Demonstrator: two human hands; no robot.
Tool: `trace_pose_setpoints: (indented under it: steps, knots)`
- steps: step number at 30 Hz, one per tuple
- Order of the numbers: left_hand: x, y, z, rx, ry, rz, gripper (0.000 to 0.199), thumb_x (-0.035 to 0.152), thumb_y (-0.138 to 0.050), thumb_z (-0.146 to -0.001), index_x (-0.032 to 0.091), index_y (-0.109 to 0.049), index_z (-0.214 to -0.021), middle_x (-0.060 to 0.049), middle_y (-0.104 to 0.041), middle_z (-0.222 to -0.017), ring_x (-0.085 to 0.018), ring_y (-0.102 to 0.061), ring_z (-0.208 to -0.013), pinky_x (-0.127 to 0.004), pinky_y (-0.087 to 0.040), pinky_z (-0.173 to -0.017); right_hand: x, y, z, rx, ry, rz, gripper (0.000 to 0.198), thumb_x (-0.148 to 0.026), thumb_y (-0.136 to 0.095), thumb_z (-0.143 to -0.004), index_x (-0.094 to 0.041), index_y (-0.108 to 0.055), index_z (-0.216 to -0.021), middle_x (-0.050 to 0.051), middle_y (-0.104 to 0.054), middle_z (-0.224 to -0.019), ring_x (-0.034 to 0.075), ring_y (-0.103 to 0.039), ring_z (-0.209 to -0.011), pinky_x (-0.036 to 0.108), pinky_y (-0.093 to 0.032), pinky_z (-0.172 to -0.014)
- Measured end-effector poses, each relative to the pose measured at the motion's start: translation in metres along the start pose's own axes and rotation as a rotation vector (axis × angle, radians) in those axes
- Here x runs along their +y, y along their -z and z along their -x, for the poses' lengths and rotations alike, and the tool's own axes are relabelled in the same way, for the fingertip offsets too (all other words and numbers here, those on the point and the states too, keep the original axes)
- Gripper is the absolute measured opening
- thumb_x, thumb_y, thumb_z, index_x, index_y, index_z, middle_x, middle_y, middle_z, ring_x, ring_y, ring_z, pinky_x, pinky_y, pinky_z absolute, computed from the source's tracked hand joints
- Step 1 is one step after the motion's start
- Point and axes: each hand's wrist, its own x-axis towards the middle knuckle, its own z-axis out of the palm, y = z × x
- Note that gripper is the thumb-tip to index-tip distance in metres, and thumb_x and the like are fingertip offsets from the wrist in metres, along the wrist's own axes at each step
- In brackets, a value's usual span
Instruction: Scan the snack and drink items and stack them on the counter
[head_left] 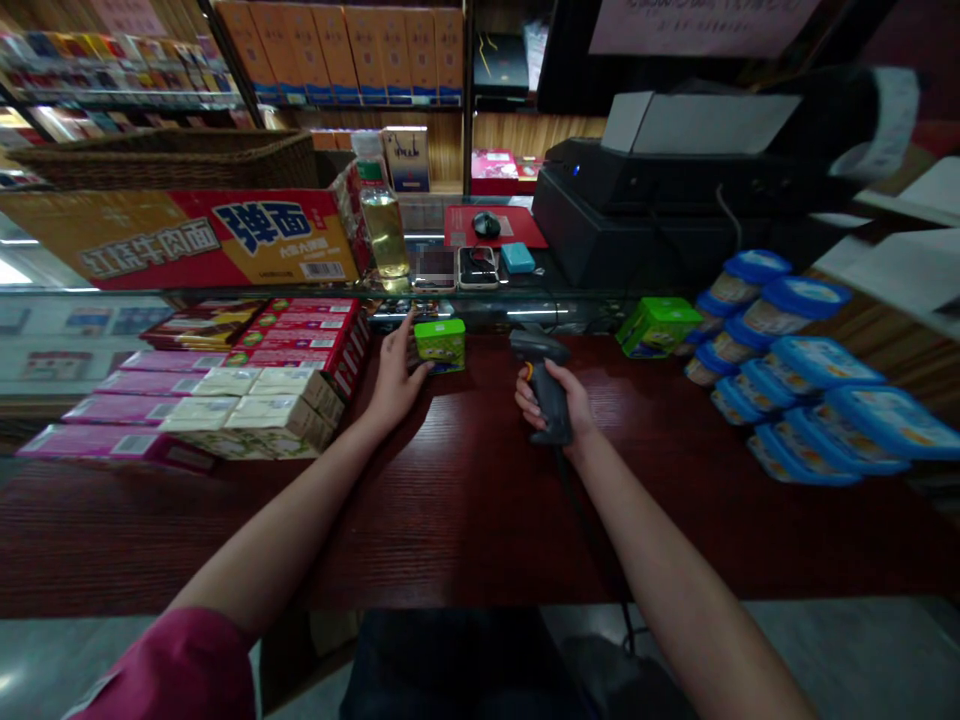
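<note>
My left hand (397,372) is beside a small green box (441,346) that stands upright on the dark wooden counter. Its fingers are stretched apart along the box's left side, with the thumb at the lower left corner. The hand does not appear to be wrapped round the box. A black handheld barcode scanner (551,400) is in my right hand (576,405), fingers curled round its handle. The scanner's head is to the right of the green box. From its handle a cable runs down over the counter's front edge.
At left on the counter (465,520) are rows of pink, cream and red boxes (255,410). A noodle carton (187,240) stands behind them, beside a bottle (384,225). More green packs (656,325) and blue-lidded tubs (810,370) are at right, before a black machine (645,220).
</note>
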Motion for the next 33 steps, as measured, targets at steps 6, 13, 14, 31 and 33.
trace_pose_setpoints:
  steps: [6,13,14,31,33]
  knots:
    - [0.053,-0.011,-0.012,-0.081,-0.206,-0.45,0.061,0.027,-0.066,-0.094,0.026,-0.049,-0.153,-0.014,-0.054,-0.15,-0.036,-0.044,-0.143,-0.055,-0.028,-0.124,0.002,0.0,-0.001,-0.014,-0.034,0.011,0.027,-0.045,-0.057,-0.093,-0.018,-0.058,-0.093,0.0,-0.055,-0.067,0.011,-0.042,-0.046,0.017,-0.034,-0.031]
    - [0.045,-0.019,-0.016,-0.123,-0.198,-0.45,0.055,0.016,-0.05,-0.1,0.023,-0.049,-0.154,-0.014,-0.058,-0.151,-0.034,-0.051,-0.141,-0.052,-0.032,-0.122,0.004,0.0,0.003,-0.005,-0.022,0.028,0.028,-0.046,-0.062,-0.09,-0.018,-0.059,-0.095,-0.001,-0.053,-0.068,0.011,-0.04,-0.047,0.017,-0.036,-0.031]
    - [0.04,-0.014,-0.015,-0.106,-0.198,-0.43,0.055,0.015,-0.047,-0.1,0.025,-0.05,-0.154,-0.013,-0.058,-0.151,-0.032,-0.052,-0.141,-0.052,-0.032,-0.122,0.004,0.0,0.003,0.001,-0.022,0.027,0.028,-0.045,-0.063,-0.091,-0.018,-0.059,-0.095,-0.001,-0.053,-0.068,0.011,-0.04,-0.047,0.017,-0.036,-0.031]
    - [-0.014,0.022,-0.025,0.16,-0.059,-0.379,0.056,0.009,-0.036,-0.098,0.019,-0.052,-0.151,-0.015,-0.054,-0.153,-0.03,-0.037,-0.154,-0.051,-0.029,-0.128,0.006,-0.002,0.005,0.063,-0.043,0.047,0.028,-0.046,-0.064,-0.09,-0.019,-0.06,-0.095,0.0,-0.051,-0.071,0.011,-0.04,-0.049,0.016,-0.034,-0.03]
    - [-0.017,0.022,-0.026,0.159,-0.049,-0.324,0.057,0.009,-0.036,-0.098,0.019,-0.051,-0.152,-0.016,-0.052,-0.155,-0.031,-0.035,-0.155,-0.052,-0.028,-0.128,0.006,-0.001,0.005,0.059,-0.047,0.05,0.027,-0.046,-0.063,-0.09,-0.019,-0.059,-0.095,0.0,-0.051,-0.071,0.011,-0.039,-0.049,0.017,-0.034,-0.03]
